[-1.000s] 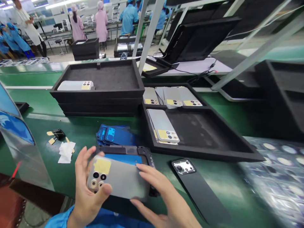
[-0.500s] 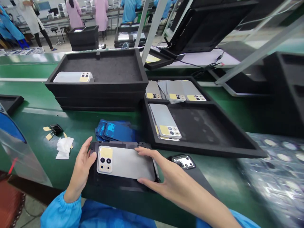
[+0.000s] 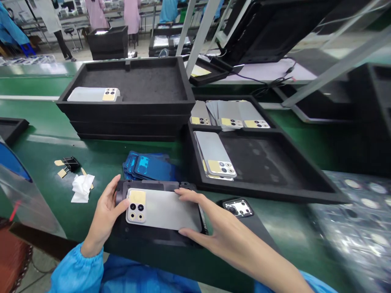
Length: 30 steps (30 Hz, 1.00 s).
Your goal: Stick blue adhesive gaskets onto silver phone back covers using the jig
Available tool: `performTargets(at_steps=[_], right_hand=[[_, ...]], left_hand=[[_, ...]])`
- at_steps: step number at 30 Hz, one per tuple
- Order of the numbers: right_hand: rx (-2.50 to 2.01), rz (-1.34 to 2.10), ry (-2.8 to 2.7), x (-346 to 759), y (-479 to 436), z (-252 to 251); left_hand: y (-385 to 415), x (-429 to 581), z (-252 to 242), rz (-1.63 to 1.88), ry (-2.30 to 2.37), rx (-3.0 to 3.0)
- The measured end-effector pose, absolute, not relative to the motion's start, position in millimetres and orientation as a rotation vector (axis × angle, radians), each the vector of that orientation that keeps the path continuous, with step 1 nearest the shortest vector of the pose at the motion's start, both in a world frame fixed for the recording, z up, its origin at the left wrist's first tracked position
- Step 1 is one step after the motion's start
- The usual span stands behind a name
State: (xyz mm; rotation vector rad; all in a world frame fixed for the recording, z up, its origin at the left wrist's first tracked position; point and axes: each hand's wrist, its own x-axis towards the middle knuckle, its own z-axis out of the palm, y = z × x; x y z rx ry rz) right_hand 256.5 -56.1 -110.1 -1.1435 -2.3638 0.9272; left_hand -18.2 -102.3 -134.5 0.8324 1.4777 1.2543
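A silver phone back panel (image 3: 171,209) with a yellow patch and camera rings lies in a black fixture (image 3: 152,237) at the table's front. My left hand (image 3: 105,209) is at the left end, its thumb on the panel's camera corner and its fingers behind the fixture's edge. My right hand (image 3: 210,219) spans the panel's right part, thumb on the near edge and fingertips on the far edge. Behind the fixture lie blue sheets (image 3: 154,167). More silver panels (image 3: 214,152) are stacked in a black tray (image 3: 259,162) to the right.
Stacked black trays (image 3: 131,110) stand at the back left, one panel (image 3: 88,94) on top. White tissue (image 3: 82,188) and a black clip (image 3: 71,163) lie left. A dark camera-cutout piece (image 3: 238,207) and clear plastic packs (image 3: 360,228) are right. People stand in the background.
My left thumb has moved right, from the fixture's edge onto the panel's camera corner. My right hand keeps its grip on the panel. The camera view has shifted slightly.
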Motion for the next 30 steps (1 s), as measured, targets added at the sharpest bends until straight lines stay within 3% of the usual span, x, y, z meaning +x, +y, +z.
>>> performTargets(at_steps=[30], right_hand=[[-1.241,1.138,-2.325,255.3,-52.4,-107.7]], left_hand=[[-104.3,-23.4,-147.2,1.353,1.385,0.813]])
